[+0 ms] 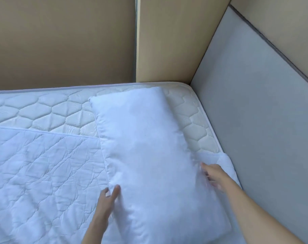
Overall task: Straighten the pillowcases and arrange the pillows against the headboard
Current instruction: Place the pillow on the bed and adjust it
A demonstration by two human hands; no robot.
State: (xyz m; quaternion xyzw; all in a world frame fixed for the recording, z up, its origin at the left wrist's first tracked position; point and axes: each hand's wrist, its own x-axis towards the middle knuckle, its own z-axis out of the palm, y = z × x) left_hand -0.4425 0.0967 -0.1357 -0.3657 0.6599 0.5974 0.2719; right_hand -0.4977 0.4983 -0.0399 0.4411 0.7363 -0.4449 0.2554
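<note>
Mattress [44, 110]; open hands [106, 199] [213, 174] touching pillow [149, 155]

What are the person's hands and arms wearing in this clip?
Nothing visible: the left hand and right hand are bare, without gloves, rings or watch showing. Both forearms are bare to the frame's edge, with no sleeve in view. The right hand's fingers are blurred.

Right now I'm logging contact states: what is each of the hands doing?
Left hand: open, fingers against the pillow at its left edge, not gripping.
Right hand: on the pillow's right edge, blurred; grip cannot be told.
</note>
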